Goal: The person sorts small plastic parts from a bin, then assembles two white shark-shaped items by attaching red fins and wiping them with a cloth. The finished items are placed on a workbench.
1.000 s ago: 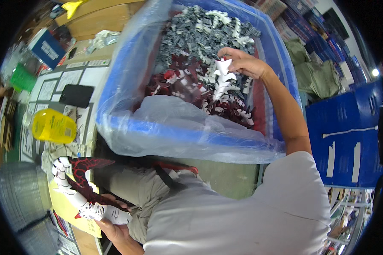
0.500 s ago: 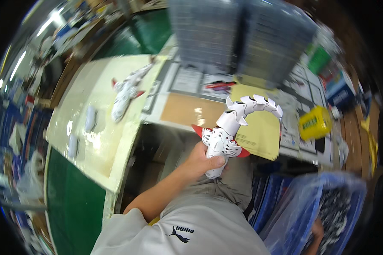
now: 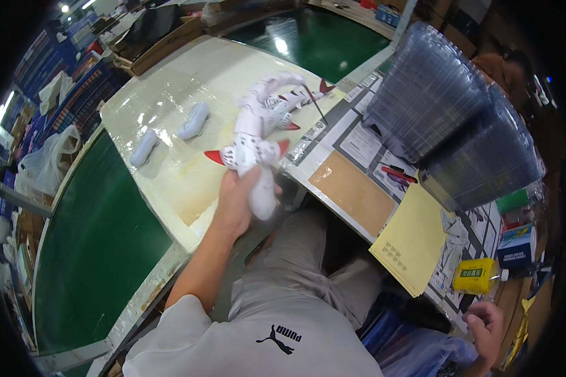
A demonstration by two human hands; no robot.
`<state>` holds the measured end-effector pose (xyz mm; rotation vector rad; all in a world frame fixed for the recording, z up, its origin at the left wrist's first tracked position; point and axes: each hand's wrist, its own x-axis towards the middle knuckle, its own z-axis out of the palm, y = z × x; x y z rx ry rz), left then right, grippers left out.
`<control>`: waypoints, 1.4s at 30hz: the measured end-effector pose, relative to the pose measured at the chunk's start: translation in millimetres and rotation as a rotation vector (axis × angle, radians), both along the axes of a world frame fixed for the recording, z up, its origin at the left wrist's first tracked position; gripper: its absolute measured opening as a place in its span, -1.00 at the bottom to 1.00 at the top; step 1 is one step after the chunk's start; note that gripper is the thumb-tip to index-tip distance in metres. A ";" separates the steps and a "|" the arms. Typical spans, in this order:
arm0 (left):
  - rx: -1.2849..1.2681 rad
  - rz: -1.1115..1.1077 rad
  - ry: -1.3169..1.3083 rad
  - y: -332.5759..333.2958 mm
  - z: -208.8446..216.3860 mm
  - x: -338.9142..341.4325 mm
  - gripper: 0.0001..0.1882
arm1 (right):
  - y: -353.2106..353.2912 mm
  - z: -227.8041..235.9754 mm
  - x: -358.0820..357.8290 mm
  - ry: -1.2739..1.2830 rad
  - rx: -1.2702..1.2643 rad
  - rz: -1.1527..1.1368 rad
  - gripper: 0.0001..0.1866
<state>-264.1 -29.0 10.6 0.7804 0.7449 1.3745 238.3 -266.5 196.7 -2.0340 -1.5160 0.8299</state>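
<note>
My left hand (image 3: pixel 238 200) is wrapped round the smooth rounded end of a white jointed toy (image 3: pixel 248 125) with red fins. The toy is slightly blurred, its segmented tail curving up and to the right. Behind it, partly covered, a similar white toy (image 3: pixel 282 116) with red fins lies on the cream table. Low on the right, by the table's front edge, my right hand (image 3: pixel 486 327) has its fingers curled in. Whatever the right fingers may pinch is too small to make out.
Two pale oval pieces (image 3: pixel 194 120) lie on the cream table (image 3: pixel 170 75). Tall stacks of clear plastic trays (image 3: pixel 431 94) stand at the back right. Yellow sheets (image 3: pixel 412 242), a pen (image 3: pixel 399 174) and a yellow bottle (image 3: pixel 473 276) are nearer. A plastic-lined bin (image 3: pixel 427 352) sits below right.
The view has turned left. My left hand has carried the toy leftward, over the cream table. My right hand has come up out of the bin of small black-and-white parts.
</note>
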 end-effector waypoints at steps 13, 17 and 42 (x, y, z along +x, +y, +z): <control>-0.131 0.412 -0.013 -14.2 10.6 -101.3 -0.56 | 341.4 -133.8 -321.2 0.473 -0.155 0.418 -0.29; -0.110 0.454 0.019 -13.9 6.2 -102.4 -0.53 | 386.1 -170.2 -395.4 0.694 -0.198 0.037 -0.07; -0.049 0.297 -0.290 -23.3 3.0 -105.4 -0.53 | 300.7 -161.5 -373.5 1.137 -0.230 0.227 -0.54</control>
